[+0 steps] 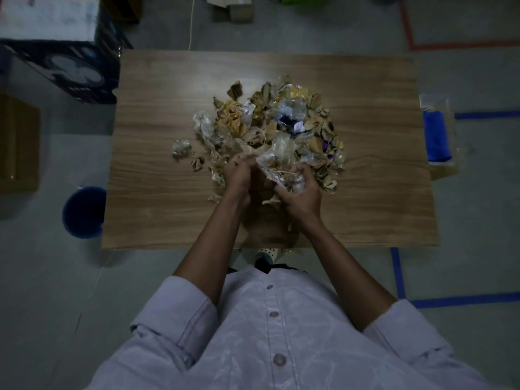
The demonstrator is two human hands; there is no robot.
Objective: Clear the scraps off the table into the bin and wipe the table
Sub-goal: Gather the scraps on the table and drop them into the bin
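Observation:
A heap of scraps (270,122), crumpled brown paper, clear plastic film and a few purple bits, covers the middle of the wooden table (168,215). My left hand (239,173) and my right hand (299,192) are at the near edge of the heap, close together, both closed on a bunch of clear plastic and paper scraps (278,167) held between them. A blue bin (83,212) stands on the floor by the table's near left corner. A folded blue cloth (437,136) lies in a clear wrapper just off the table's right edge.
A dark printed box (70,68) with a white top stands at the far left. A brown cardboard box (17,144) sits left of the bin. Blue and red tape lines mark the grey floor on the right. A few loose scraps (181,149) lie left of the heap.

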